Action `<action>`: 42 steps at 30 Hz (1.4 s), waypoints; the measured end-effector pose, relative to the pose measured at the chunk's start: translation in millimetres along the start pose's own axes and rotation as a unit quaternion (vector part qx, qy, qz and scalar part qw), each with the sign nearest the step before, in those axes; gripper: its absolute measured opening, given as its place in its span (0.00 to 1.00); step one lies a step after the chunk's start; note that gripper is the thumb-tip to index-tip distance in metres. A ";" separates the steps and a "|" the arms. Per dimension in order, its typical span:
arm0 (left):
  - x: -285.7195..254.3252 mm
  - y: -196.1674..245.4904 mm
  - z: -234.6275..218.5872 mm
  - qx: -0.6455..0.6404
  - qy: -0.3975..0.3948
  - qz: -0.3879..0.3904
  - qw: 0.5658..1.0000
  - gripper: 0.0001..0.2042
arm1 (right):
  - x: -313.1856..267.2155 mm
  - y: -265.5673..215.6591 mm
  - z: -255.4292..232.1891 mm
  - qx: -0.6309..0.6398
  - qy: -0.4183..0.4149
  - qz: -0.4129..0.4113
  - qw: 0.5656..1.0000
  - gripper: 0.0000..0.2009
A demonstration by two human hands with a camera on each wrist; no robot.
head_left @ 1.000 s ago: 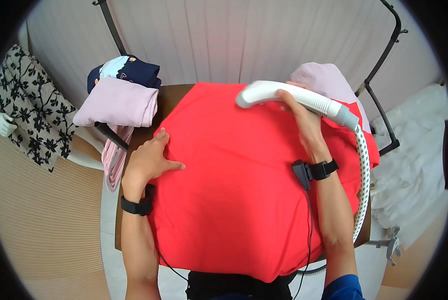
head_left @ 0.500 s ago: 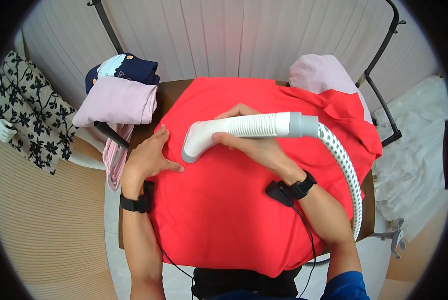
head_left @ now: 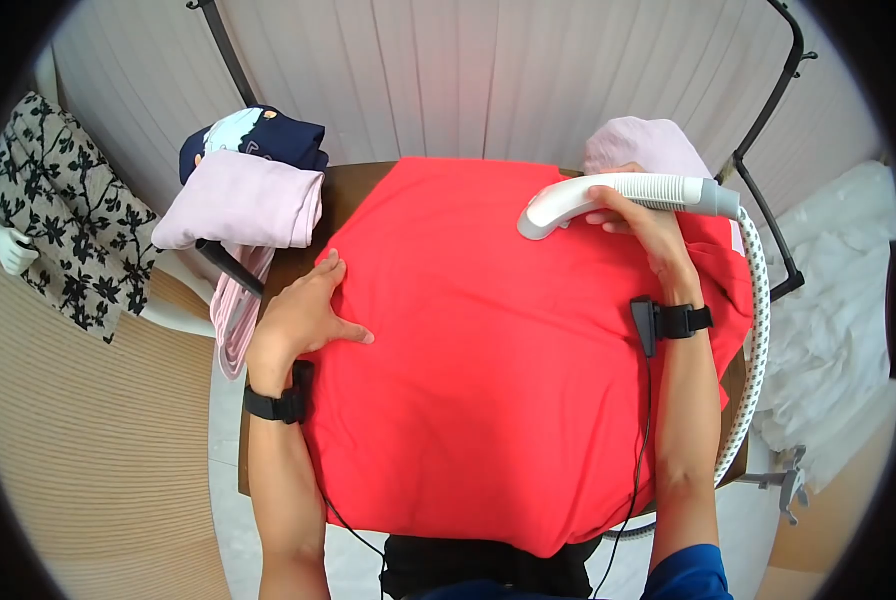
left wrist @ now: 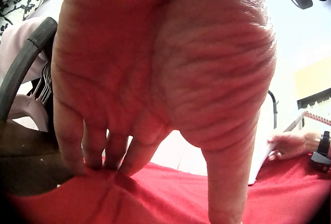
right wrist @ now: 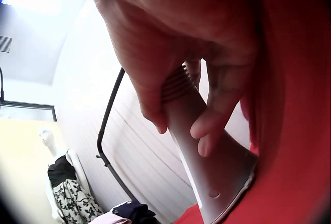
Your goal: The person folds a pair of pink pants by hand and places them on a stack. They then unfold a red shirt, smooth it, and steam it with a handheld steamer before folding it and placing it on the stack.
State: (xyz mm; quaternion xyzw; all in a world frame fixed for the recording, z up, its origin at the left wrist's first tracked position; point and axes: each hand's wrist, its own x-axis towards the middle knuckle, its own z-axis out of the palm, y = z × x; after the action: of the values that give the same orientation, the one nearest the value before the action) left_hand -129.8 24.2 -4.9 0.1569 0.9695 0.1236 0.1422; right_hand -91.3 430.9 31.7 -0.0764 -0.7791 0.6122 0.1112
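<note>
A red garment lies spread over a brown table, its right side bunched in folds. Near the far right of it, my right hand grips the ribbed handle of a white garment steamer, thumb on one side and fingers on the other. The steamer's head is right at the red cloth in the right wrist view. At the garment's left edge rests my left hand, thumb spread away from the fingers. In the left wrist view its straight fingertips press on the cloth.
A white patterned hose runs from the steamer down the right side. Folded pink cloth and a navy garment sit at the back left. More pink cloth lies back right. Black rack poles flank the table.
The right hand first swept the steamer left, close to the left hand, then carried it back to the far right over the red garment. My left hand stays in place.
</note>
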 end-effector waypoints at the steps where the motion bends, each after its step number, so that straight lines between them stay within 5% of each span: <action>1: -0.2 0.1 0.2 0.003 0.000 0.000 1.000 0.56 | 1.3 2.3 -0.9 -0.001 0.000 -0.001 1.000 0.15; 9: -0.2 1.2 -1.1 -0.008 -0.006 -0.003 1.000 0.56 | -4.5 -7.0 27.2 0.034 -0.019 -0.074 0.996 0.15; 22: -1.1 3.0 -2.3 -0.015 -0.001 -0.007 1.000 0.55 | -45.8 -18.6 105.2 0.080 -0.257 -0.053 0.962 0.15; 36: -3.0 3.9 -1.4 -0.005 0.015 0.003 1.000 0.54 | -18.0 -29.7 -12.8 -0.071 -0.114 0.012 0.991 0.14; 39: 0.2 -3.9 0.9 -0.002 0.020 0.009 1.000 0.47 | -17.2 -29.5 -19.1 -0.081 -0.098 0.005 0.992 0.12; 42: 8.4 -19.5 -2.5 -0.138 0.068 0.093 0.984 0.25 | -14.3 -24.1 -12.5 -0.053 -0.099 -0.028 0.993 0.10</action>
State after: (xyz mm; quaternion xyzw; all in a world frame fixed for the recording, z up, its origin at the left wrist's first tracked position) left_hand -143.4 8.6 -10.1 0.2165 0.9316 0.2795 0.0839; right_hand -73.8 433.2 56.7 0.0005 -0.8192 0.5717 0.0464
